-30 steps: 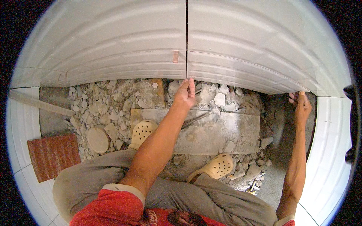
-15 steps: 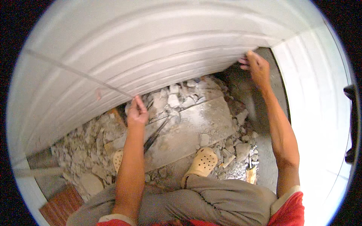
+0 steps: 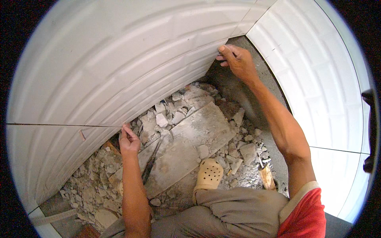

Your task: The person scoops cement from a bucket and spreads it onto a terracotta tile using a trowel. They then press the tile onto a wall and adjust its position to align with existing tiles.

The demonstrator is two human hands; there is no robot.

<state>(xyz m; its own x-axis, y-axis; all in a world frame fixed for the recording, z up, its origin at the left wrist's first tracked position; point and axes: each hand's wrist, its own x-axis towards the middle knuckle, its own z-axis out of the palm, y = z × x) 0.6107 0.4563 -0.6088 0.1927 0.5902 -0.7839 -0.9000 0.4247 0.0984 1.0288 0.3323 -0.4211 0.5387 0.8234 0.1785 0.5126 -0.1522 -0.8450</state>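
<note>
A large white wall tile (image 3: 166,43) with raised wavy ridges fills the upper left. My right hand (image 3: 238,61) is at its right edge, the thumb and curled fingers closed on that edge. Lower down, my left hand (image 3: 129,141) has its fingertips together at the tile's bottom edge, beside a thin dark joint. Below that joint is another white ridged tile (image 3: 55,158). A small pinkish strip (image 3: 82,135) shows on its face near my left hand.
Broken rubble (image 3: 91,174) covers the floor around a dusty flat slab (image 3: 190,139). A dark rod-like tool (image 3: 151,162) lies across the slab's left part. A wooden-handled tool (image 3: 266,177) lies by my cream clog (image 3: 209,174). White tiles (image 3: 309,71) line the right wall.
The view has turned, so the tile joint appears lower and more level. My right hand now meets the tile's right edge; my left hand stays at the bottom edge.
</note>
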